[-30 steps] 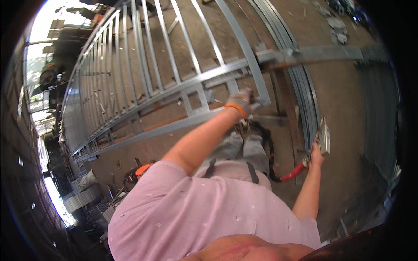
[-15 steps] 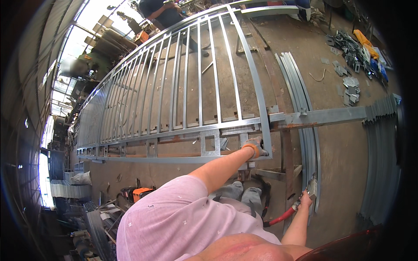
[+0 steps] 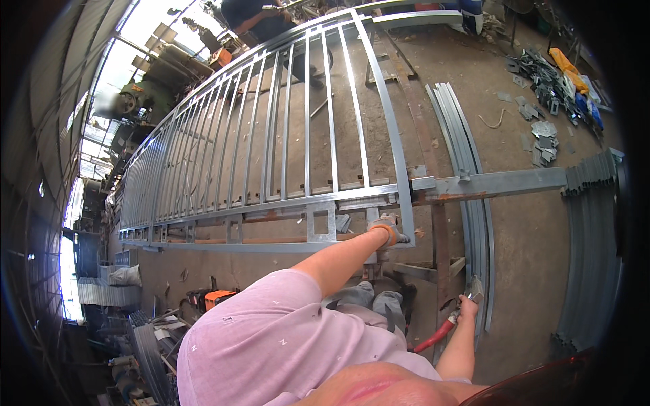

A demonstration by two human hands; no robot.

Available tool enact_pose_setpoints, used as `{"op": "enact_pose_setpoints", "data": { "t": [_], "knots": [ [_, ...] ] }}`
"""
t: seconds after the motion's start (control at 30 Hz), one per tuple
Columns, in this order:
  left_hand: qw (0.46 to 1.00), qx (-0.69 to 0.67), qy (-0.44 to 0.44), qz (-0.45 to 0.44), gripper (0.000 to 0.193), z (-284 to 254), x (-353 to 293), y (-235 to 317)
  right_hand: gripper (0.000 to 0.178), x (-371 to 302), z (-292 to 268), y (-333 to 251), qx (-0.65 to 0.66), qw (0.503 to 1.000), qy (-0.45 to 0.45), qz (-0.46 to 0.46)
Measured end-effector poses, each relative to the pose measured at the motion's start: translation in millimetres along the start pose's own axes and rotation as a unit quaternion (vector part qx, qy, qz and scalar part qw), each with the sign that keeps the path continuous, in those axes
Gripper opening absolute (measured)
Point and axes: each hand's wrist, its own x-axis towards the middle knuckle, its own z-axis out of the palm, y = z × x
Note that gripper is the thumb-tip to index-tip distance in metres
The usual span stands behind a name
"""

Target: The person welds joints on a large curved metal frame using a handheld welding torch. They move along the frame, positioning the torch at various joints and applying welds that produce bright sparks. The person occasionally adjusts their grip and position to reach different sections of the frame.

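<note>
while gloved; left hand (image 3: 391, 230) at frame (image 3: 398, 145)

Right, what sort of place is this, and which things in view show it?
Most likely a metalworking shop: a long barred metal frame, a bundle of long metal bars, and a heap of small metal pieces are in view.

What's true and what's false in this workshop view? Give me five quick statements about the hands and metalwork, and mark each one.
1. The left hand wears a glove with an orange cuff. True.
2. The right hand is gloved too. False: the right hand is bare.
3. The right hand holds a tool with a red section. True.
4. The metal frame is a solid panel. False: the metal frame has many separate bars.
5. The left hand is near a frame corner. True.
</note>
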Motion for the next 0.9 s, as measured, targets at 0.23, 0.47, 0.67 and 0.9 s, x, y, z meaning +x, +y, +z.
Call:
{"op": "enact_pose_setpoints", "data": {
  "t": [0.23, 0.47, 0.67, 0.9],
  "knots": [
    [1.000, 0.009, 0.026, -0.013, 0.108, 9.6, -5.6, -10.9, 0.061, -26.8, 5.1, 7.6, -0.135, 0.987, -0.009, -0.093],
    [0.999, 0.033, -0.012, 0.007, 0.109, 2.7, 2.6, -8.2, 0.071, -61.4, 9.5, 9.9, -0.260, 0.950, 0.065, -0.160],
    [0.994, 0.036, -0.034, 0.094, 0.085, 8.1, 28.8, -24.6, 0.095, -59.7, 18.9, -3.8, -0.377, 0.912, 0.106, -0.119],
    [0.991, 0.023, -0.010, 0.134, 0.083, 11.7, 17.2, 0.4, 0.087, -30.2, -8.1, 12.0, -0.245, 0.966, 0.085, 0.002]
  ]
}}
